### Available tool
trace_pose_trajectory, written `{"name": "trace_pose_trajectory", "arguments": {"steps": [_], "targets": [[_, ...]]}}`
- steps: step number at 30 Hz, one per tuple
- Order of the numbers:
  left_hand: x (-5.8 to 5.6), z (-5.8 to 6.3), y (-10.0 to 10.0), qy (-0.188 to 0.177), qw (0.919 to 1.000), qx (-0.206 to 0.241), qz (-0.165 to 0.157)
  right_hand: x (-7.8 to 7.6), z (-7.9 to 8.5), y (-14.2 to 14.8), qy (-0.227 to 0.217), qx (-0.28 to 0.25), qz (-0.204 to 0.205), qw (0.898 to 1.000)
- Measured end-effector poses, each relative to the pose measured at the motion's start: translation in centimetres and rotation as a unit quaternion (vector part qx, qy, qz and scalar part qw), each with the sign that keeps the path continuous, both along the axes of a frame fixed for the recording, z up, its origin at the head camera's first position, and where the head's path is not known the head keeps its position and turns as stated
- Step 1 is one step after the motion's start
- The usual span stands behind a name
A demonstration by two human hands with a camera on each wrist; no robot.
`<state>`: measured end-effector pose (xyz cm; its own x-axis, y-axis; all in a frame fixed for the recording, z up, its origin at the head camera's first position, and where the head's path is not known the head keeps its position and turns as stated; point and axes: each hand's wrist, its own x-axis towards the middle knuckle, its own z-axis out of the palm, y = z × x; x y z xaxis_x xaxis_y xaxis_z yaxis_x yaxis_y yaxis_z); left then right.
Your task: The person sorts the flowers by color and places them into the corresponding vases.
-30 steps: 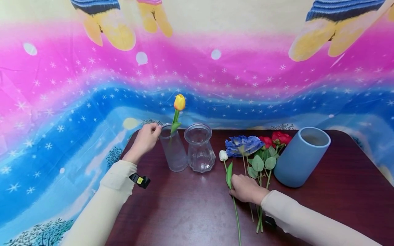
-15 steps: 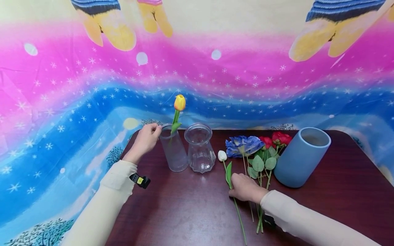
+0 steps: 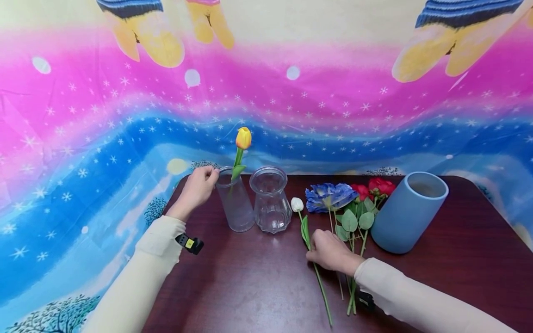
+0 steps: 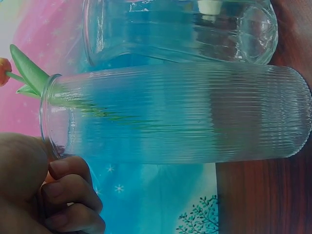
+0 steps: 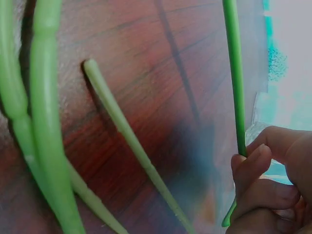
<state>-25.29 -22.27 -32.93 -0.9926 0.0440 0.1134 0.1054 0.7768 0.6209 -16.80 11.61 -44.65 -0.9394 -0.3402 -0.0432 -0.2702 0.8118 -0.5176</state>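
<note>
My left hand (image 3: 199, 188) pinches the rim of a tall ribbed clear glass vase (image 3: 238, 210). A yellow tulip (image 3: 243, 138) leans in that vase, its leaf at the rim and its stem showing faintly through the glass in the left wrist view. My right hand (image 3: 331, 251) pinches the green stem of a white tulip (image 3: 297, 204) between thumb and fingers. In the right wrist view the tulip stem (image 5: 235, 73) runs straight past the curled fingers, and its shadow falls on the table. The white bloom points away, just right of the second glass vase.
A rounded clear glass vase (image 3: 271, 203) stands beside the ribbed one. Right of the white tulip lie a blue flower (image 3: 330, 196) and red roses (image 3: 381, 186) with leafy stems. A blue vase (image 3: 405, 217) stands at the right of the dark wooden table (image 3: 233, 286).
My right hand has shifted slightly left and away from me with the white tulip, whose bloom has moved left and whose stem end now shows. The left hand stays put on the vase rim.
</note>
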Motion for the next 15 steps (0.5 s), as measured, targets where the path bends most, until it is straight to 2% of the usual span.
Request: {"name": "trace_pose_trajectory", "arguments": {"steps": [7,15], "targets": [[-0.1,0.0,-0.1,0.007,1.0000,0.001,-0.001,0.1,0.6,-0.2,0.011,-0.021,-0.013,1.000],[0.0,-0.1,-0.1,-0.002,1.0000,0.002,-0.005,0.2,1.2,-0.1,0.015,-0.029,-0.021,0.999]]}}
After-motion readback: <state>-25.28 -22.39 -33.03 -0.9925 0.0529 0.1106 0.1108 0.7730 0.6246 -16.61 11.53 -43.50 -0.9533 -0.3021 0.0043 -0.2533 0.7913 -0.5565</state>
